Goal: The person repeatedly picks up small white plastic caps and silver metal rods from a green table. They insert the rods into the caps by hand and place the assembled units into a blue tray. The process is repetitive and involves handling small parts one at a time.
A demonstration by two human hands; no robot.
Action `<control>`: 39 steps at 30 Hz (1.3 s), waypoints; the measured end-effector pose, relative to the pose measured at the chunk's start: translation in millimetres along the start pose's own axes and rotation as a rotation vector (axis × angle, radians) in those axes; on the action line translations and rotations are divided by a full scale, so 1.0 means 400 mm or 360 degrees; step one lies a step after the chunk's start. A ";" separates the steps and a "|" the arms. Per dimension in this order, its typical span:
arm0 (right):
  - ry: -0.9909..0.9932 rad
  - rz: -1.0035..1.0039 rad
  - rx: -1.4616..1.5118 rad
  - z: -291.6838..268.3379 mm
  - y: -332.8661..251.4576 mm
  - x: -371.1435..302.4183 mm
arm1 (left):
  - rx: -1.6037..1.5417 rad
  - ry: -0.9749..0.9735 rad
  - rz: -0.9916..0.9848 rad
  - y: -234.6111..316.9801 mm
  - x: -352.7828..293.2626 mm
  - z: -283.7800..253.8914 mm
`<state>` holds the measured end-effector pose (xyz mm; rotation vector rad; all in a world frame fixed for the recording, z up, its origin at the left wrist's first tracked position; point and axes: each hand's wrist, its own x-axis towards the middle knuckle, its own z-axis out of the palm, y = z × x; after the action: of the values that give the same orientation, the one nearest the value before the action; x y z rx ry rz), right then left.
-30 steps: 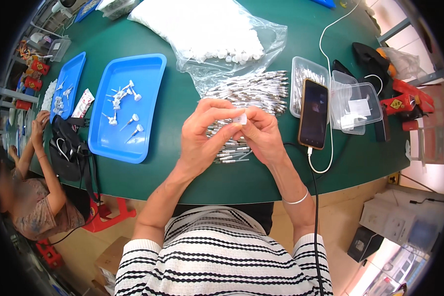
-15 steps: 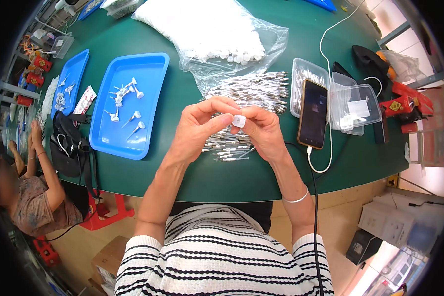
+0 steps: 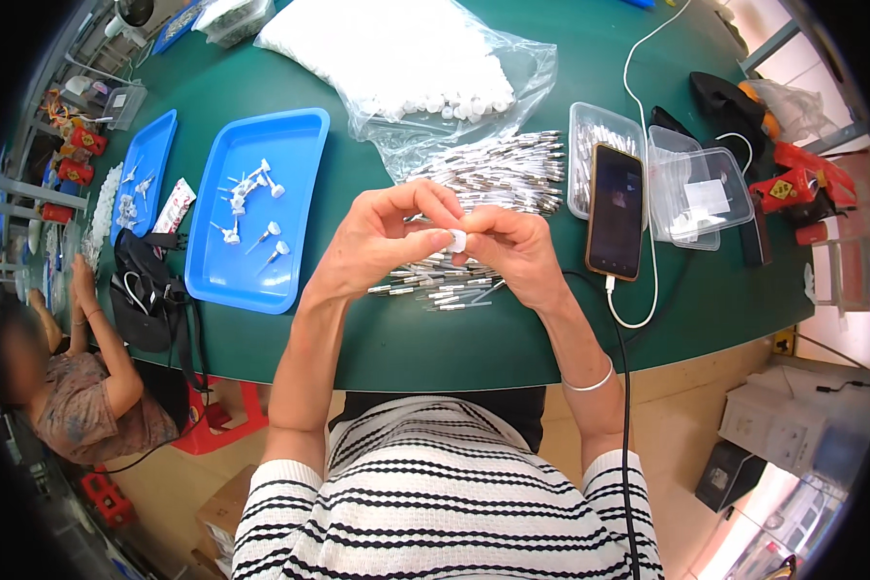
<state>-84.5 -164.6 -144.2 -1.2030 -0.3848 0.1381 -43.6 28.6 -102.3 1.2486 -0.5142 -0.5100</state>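
1. As I watch from afar, the right hand [image 3: 518,259] pinches a small white cap [image 3: 457,242] between thumb and finger.
2. The left hand [image 3: 369,237] is curled, its thumb at the cap's edge; whether it grips, I cannot tell.
3. Beneath and beyond both hands, slim rods [image 3: 514,166] lie heaped on the green surface [image 3: 425,353].
4. Left of them sits a blue tray [image 3: 224,275]; right, a phone [image 3: 616,217].
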 end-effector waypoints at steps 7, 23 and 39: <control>0.0316 -0.0157 0.0131 0.023 -0.009 0.014 | -0.0012 0.0580 0.0174 -0.045 -0.016 0.064; 0.0459 -0.0097 -0.0061 0.009 0.002 0.010 | 0.1235 0.0768 0.0766 -0.035 -0.006 0.084; 0.0542 -0.0247 -0.0218 0.020 -0.001 0.011 | 0.0327 0.0824 0.0538 -0.070 -0.006 0.109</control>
<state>-83.2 -156.4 -140.3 -1.2993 -0.1889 -0.2288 -74.9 -9.3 -119.5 1.3923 -0.3288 0.1583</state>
